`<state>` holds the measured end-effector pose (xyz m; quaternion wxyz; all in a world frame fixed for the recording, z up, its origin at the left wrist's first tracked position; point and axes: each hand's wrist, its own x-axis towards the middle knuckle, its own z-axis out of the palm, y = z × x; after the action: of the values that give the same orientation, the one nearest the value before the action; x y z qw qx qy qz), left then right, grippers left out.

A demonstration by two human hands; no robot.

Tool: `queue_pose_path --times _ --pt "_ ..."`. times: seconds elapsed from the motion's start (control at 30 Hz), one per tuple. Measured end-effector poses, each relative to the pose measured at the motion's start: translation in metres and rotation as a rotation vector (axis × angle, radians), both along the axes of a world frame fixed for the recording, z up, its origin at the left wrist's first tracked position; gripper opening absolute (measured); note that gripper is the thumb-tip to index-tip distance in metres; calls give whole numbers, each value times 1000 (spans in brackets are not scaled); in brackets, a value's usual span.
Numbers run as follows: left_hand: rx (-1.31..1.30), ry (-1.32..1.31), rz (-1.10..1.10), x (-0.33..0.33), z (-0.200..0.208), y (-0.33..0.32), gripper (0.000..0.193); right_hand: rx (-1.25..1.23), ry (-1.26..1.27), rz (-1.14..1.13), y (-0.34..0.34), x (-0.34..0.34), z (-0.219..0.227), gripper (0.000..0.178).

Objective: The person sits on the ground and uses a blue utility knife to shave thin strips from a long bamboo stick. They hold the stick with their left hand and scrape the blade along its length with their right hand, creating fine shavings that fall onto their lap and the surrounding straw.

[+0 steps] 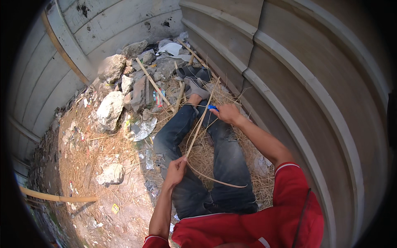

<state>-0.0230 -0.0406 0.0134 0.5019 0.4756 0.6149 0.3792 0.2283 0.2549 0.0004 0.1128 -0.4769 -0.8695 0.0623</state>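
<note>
My left hand (175,170) is closed, pinching a pale bamboo strip (196,134) above my left thigh. The strip slants up and away between my shins, toward my shoes (194,78). From the pinch, a thinner length (215,180) curves off to the right across my legs. My right hand (228,113) is closed around a blue-handled tool (213,108), probably a knife, beside the far part of the strip. Its thin blade seems to lie across the strip, though whether it touches cannot be made out.
Corrugated metal sheeting (297,103) rises close on my right, and a pale panelled wall (120,25) stands ahead. Broken rocks (109,110) and bamboo sticks (154,84) lie beyond my legs. Bamboo shavings (260,182) litter the ground. A bamboo pole (58,196) juts in from the left.
</note>
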Motion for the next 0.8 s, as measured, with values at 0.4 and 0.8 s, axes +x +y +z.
queue_pose_path --times 0.4,0.8 --pt "-307 -566 134 -12 -29 -60 39 -278 305 -1 10 -19 -63 68" --pt "-291 -613 157 -18 -42 -54 40 -318 179 154 5 23 -25 51"
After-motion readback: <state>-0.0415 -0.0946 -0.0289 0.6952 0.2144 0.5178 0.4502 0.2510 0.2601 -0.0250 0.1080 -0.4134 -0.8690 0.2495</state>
